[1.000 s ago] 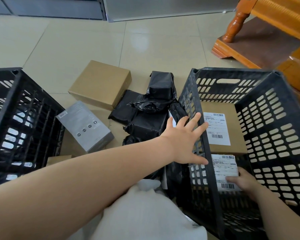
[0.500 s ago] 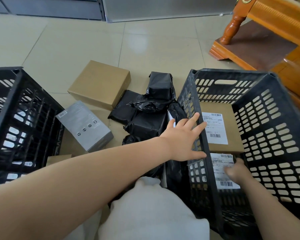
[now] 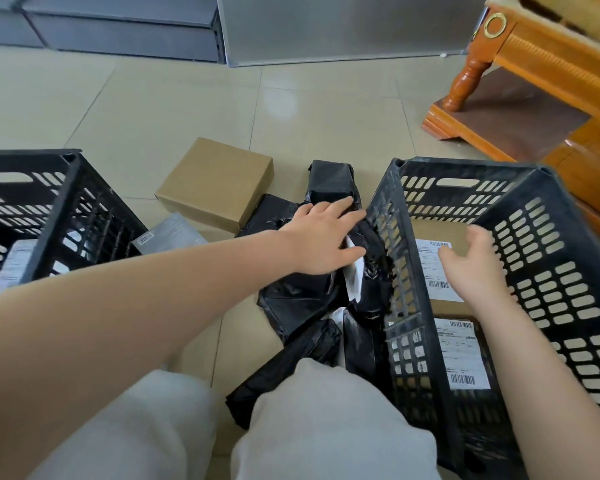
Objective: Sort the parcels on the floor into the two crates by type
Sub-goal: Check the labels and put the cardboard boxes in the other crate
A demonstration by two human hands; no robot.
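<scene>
Two black slatted crates stand on the floor, the left crate (image 3: 59, 199) and the right crate (image 3: 548, 230). Two brown labelled boxes lie in the right crate, a far one (image 3: 433, 233) and a near one (image 3: 461, 351). Between the crates is a heap of black plastic parcels (image 3: 298, 299), one of them upright (image 3: 331, 183) at the back. My left hand (image 3: 323, 237) hovers open over the heap, fingers spread. My right hand (image 3: 475, 268) is open inside the right crate above the far box, holding nothing. A brown box (image 3: 215, 183) and a grey box (image 3: 168, 233) lie on the floor.
A wooden furniture leg and base (image 3: 465, 84) stand at the back right, close to the right crate. Grey cabinets (image 3: 118, 26) line the far wall. My knees in light trousers (image 3: 326, 427) fill the bottom of the view. A labelled parcel (image 3: 14, 265) lies in the left crate.
My left hand came off the right crate's wall and moved left over the black parcels. My right hand let go of the near labelled box and rose above the far box.
</scene>
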